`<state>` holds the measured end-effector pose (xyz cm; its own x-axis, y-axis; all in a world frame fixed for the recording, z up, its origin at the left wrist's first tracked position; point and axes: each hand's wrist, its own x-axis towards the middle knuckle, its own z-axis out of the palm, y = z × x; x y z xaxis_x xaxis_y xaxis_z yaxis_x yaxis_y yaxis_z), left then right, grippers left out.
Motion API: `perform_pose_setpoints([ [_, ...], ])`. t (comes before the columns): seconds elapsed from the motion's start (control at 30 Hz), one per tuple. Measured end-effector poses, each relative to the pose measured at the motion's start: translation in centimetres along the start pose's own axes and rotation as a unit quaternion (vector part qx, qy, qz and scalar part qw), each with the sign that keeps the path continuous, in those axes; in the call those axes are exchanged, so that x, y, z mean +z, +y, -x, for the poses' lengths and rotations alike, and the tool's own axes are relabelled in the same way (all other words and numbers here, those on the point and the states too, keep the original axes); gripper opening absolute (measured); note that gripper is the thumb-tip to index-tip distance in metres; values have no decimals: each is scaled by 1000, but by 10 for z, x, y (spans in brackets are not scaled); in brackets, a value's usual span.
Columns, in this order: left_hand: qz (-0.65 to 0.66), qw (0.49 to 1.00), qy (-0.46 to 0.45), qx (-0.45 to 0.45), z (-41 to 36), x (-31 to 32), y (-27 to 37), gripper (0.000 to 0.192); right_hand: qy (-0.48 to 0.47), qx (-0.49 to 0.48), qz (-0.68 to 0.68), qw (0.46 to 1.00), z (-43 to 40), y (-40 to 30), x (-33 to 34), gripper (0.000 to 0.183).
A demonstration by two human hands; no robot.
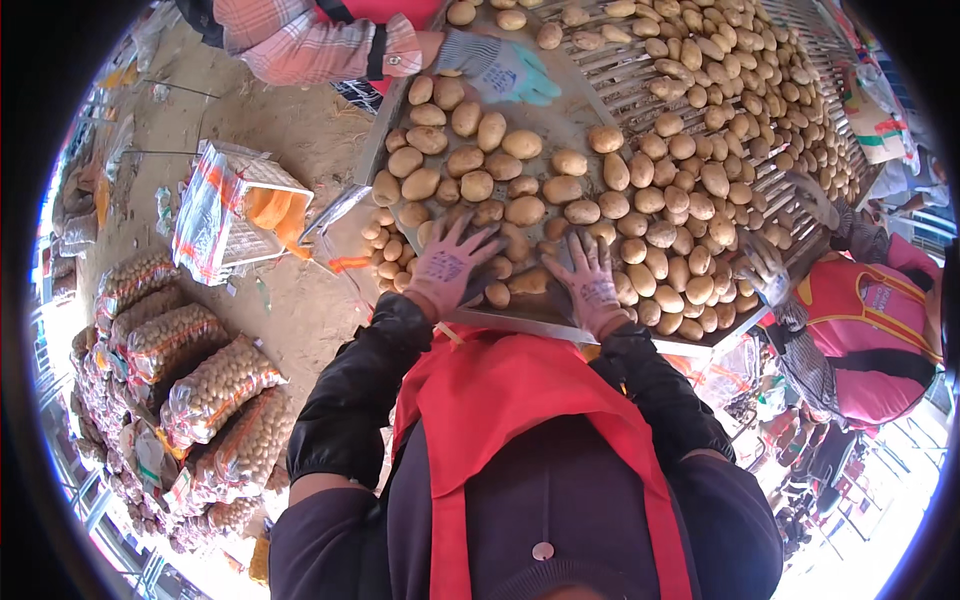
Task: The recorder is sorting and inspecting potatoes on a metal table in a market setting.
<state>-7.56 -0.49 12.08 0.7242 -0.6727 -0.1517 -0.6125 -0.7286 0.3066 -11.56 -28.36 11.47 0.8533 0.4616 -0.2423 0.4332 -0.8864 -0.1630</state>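
Both my hands wear pink gloves with dark fingertips and lie over a metal sorting table (551,328) spread with potatoes (525,211). My left hand (455,262), fingers spread, rests at the near left part of the table, touching potatoes by its fingertips. My right hand (589,281) is spread too, its fingers among potatoes near the front edge. A few potatoes lie between the two hands. Neither hand is closed around a potato, as far as shows; the undersides of the palms are hidden.
A co-worker's gloved hand (517,73) lies on the table's far left part. Another co-worker's gloved hands (765,274) are at the right. Slatted rollers (626,82) carry more potatoes. Filled mesh sacks (217,386) and a white crate (259,247) stand on the ground at left.
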Motion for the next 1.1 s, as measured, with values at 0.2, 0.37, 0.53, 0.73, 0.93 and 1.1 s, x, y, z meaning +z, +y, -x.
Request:
perform_pose_setpoints([
  [0.2, 14, 980, 44, -194, 82, 22, -34, 55, 14, -95, -90, 991, -82, -87, 1, 60],
  [0.37, 53, 953, 193, -228, 86, 11, -67, 48, -51, -234, -85, 967, -144, -110, 4, 57],
  [0.53, -55, 932, 274, -232, -21, -57, -145, 48, 123, -86, -54, 987, -280, -78, -78, 61],
  [0.73, 65, 935, 172, -304, -47, -6, -106, 74, 50, -70, 49, 995, -247, -54, -52, 65],
  [0.93, 133, 978, 47, -155, 32, 9, -7, 66, -10, -39, 26, 999, -36, -26, -20, 65],
  [1.1, 35, 999, -15, 1, 3, 3, -8, 67, 10, 65, -53, 996, 65, 10, 5, 61],
])
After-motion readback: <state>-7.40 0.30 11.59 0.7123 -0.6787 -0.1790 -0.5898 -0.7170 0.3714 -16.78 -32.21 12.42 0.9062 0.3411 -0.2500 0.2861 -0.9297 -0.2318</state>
